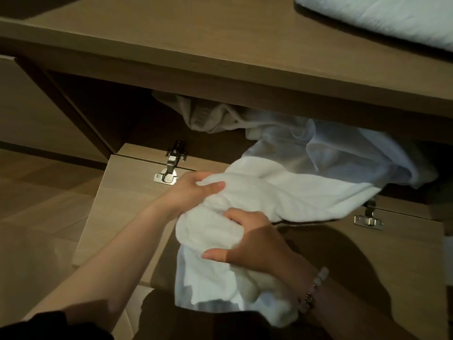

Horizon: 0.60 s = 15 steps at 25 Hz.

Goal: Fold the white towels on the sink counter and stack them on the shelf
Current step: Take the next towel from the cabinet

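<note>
A crumpled white towel (282, 192) spills out of the open cabinet compartment under the wooden counter (196, 57) and hangs down in front of me. My left hand (193, 190) grips its bunched upper edge, thumb on top. My right hand (255, 244) grips a fold of the same towel lower down, fingers dug into the cloth. More rumpled white cloth (331, 143) lies further inside the compartment, with a greyish piece (210, 116) behind it. A folded white towel (382, 15) lies on the counter at the top right.
The cabinet door (122, 204) hangs open downward on metal hinges, one hinge (170, 168) at the left and another hinge (367, 217) at the right. A wood floor (36, 192) shows at the left. A bead bracelet (316, 288) circles my right wrist.
</note>
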Each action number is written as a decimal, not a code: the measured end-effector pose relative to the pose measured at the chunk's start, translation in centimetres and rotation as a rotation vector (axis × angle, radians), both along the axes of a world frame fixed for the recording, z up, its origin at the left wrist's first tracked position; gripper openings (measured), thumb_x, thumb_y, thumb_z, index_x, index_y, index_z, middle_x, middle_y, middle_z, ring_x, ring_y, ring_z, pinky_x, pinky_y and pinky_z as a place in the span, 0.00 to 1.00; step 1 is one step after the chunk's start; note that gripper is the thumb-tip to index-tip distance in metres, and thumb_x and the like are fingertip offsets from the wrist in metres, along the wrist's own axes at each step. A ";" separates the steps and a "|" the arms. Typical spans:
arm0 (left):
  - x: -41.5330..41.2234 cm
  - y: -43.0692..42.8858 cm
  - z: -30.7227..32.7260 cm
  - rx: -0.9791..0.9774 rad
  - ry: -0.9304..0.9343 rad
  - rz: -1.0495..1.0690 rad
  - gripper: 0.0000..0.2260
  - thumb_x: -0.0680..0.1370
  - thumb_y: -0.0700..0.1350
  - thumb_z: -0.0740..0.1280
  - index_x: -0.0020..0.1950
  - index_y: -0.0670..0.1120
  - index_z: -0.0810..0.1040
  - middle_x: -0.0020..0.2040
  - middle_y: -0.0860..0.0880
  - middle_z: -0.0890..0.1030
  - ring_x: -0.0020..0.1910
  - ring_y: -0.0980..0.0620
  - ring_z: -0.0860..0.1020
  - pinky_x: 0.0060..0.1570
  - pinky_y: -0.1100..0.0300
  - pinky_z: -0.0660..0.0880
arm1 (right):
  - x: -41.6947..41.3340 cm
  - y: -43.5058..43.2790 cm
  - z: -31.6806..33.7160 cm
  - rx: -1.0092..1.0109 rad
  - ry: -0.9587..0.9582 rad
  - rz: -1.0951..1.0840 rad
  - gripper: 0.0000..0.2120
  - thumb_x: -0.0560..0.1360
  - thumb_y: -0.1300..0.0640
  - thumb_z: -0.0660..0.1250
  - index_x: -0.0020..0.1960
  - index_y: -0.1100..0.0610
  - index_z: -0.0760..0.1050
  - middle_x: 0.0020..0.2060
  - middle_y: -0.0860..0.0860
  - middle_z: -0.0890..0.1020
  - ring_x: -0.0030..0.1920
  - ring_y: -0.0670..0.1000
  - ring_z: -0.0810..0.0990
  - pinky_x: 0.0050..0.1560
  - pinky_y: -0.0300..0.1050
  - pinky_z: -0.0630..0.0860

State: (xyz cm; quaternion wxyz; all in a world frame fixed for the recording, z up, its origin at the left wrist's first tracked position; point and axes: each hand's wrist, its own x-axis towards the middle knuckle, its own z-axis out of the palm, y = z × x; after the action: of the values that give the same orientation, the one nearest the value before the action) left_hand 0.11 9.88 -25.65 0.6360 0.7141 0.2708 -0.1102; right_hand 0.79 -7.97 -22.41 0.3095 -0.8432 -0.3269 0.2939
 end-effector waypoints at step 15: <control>-7.4 1.4 -0.6 -0.349 -0.049 0.515 0.06 0.72 0.45 0.67 0.40 0.44 0.75 0.33 0.45 0.72 0.32 0.49 0.71 0.34 0.58 0.65 | 2.0 0.1 -4.0 -0.244 0.074 0.092 0.60 0.51 0.21 0.50 0.76 0.44 0.37 0.76 0.43 0.47 0.76 0.48 0.40 0.74 0.56 0.37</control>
State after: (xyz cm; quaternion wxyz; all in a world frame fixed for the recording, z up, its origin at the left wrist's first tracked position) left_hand -7.26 11.25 -26.21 0.7625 0.5044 0.4043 0.0271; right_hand 2.80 -7.85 -26.39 0.2026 -0.8473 -0.3151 0.3765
